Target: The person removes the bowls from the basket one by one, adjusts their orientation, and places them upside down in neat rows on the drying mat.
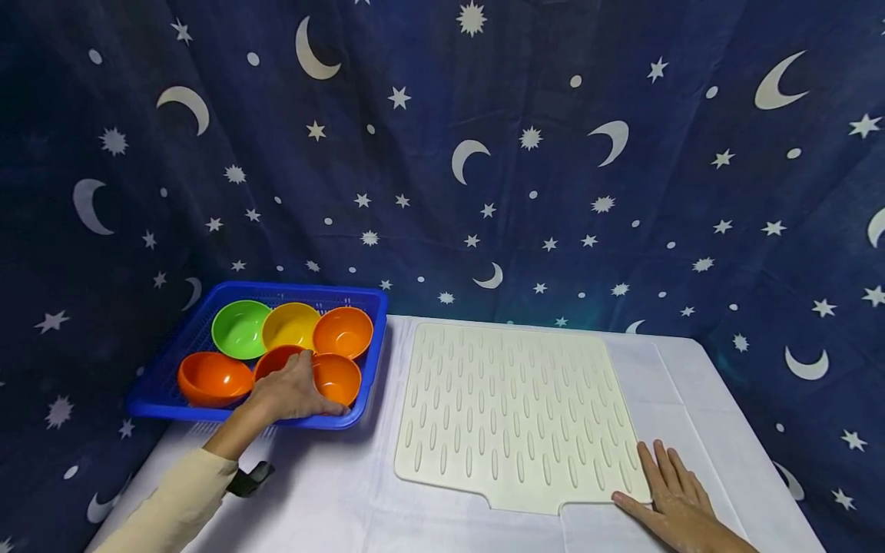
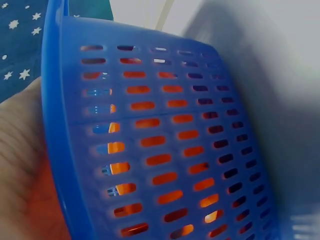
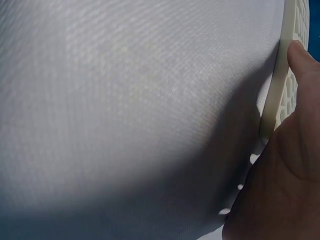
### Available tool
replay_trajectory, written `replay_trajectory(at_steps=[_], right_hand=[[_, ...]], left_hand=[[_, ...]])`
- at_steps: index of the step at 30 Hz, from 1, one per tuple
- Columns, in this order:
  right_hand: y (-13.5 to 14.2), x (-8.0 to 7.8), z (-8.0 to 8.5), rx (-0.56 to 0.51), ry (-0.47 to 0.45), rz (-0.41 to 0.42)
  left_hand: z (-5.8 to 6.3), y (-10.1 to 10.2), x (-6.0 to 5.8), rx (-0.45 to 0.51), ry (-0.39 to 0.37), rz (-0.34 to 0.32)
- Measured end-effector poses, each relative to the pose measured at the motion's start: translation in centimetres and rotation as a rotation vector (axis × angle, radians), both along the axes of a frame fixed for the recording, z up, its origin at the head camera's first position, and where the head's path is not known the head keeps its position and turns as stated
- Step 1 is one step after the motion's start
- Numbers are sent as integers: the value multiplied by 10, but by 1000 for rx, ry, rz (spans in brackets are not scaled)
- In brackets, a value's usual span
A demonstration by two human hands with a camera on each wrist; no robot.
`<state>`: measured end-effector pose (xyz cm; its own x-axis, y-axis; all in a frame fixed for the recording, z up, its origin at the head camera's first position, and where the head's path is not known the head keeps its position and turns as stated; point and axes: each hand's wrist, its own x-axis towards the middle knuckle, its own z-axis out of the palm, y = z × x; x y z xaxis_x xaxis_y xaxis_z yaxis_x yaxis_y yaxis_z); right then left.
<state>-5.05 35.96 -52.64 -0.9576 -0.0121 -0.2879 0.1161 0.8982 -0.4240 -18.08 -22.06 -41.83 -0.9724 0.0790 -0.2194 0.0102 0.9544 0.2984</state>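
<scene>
My left hand (image 1: 292, 390) reaches over the near rim of a blue plastic basket (image 1: 379, 346). Its thumb and fingers span the near-right orange bowl (image 1: 341, 379), gripping it at the sides. A darker orange bowl (image 1: 273, 359) lies just left of the fingers, partly covered by the hand. In the left wrist view the slotted basket wall (image 2: 76, 107) hides most of the grip. My right hand (image 1: 676, 503) lies with spread, straight fingers at the near-right corner of a cream ribbed drying mat (image 1: 508, 418); its thumb touches the mat's edge in the right wrist view.
Also in the basket are a green bowl (image 1: 238, 329), a yellow bowl (image 1: 290, 324), a far-right orange bowl (image 1: 343, 332) and a tilted orange bowl (image 1: 214, 378) at left. White cloth (image 1: 353, 491) covers the table. Behind hangs a dark blue curtain (image 1: 429, 161) with moons and stars.
</scene>
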Motion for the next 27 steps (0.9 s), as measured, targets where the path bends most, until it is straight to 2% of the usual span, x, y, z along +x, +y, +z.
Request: replay_trajectory(at_steps=[6,10,14,20,27], right_hand=[[0,0,-2,5,-22,-10],[0,0,-2,7,-15,-6],[0,0,-2,10,3,0],[0,0,-3,-10,25,8],[0,0,-2,-8,19,5]], left_hand=[[-5,0,7,77,172,63],[-6,0,8,151,247,98],[-5,0,8,252,283,135],[-2,3,13,315,346,162],[7,15,20,472,312,156]])
